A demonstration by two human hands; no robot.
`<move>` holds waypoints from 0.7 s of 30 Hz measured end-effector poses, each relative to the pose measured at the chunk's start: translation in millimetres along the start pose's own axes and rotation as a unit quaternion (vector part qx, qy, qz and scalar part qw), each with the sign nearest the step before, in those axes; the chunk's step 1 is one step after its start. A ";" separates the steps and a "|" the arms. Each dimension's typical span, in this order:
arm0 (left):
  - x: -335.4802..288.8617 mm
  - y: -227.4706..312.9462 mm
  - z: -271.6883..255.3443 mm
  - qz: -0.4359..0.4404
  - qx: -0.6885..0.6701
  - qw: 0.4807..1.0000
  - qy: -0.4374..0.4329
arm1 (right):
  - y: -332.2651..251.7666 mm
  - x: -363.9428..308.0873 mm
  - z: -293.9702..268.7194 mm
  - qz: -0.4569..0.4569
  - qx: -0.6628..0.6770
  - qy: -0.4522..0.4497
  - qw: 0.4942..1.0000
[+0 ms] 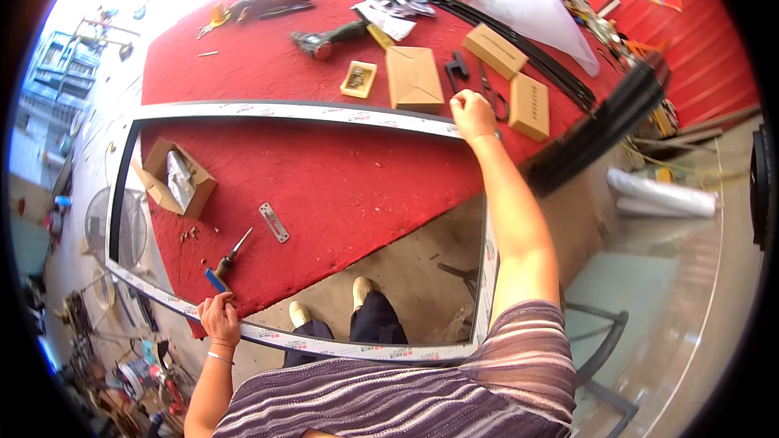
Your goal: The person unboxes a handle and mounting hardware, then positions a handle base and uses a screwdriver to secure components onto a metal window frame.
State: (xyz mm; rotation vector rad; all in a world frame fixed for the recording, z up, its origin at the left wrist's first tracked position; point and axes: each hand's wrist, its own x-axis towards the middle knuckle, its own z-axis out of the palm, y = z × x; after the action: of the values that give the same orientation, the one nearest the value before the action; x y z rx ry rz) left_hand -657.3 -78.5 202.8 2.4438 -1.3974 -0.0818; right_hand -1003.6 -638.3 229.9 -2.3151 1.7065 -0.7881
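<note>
A large rectangular window frame (341, 116), dark with printed white film on its faces, lies partly on the red-covered table and reaches over its near edge toward my body. My left hand (219, 320) is closed on the frame's near rail, left of my feet. At the far right corner my right hand (475, 116) is closed around the frame, its fingertips partly hidden. Just beyond my left hand lies a blue-handled tool with a pointed tip (225, 266). Inside the frame's outline rest a slotted metal plate (274, 222) and an open cardboard box (195, 195) holding silvery wrapping.
Closed cardboard boxes (415, 79), scissors (492, 95), a yellow tray of small parts (358, 79) and a power tool (324, 39) lie beyond the frame. Black strips (519, 45) run along the right side. A chair-like metal frame (600, 349) stands right of me.
</note>
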 end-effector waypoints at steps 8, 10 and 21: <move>22.4 22.9 -9.2 0.027 -0.008 0.999 -0.026 | 103.0 59.4 58.1 0.086 -0.154 -0.117 0.977; 12.9 19.4 -13.6 -0.003 0.012 0.999 -0.043 | 71.5 72.5 72.4 0.098 -0.145 -0.157 0.972; 13.1 18.6 -2.4 -0.068 0.011 0.997 0.026 | 109.8 104.3 57.3 0.246 0.345 -0.094 0.901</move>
State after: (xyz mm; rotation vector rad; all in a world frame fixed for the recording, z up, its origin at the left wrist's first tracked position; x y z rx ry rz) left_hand -665.4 -97.8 212.2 2.5382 -1.2157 -0.0324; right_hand -1045.4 -781.9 167.7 -1.3651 1.4927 -0.8435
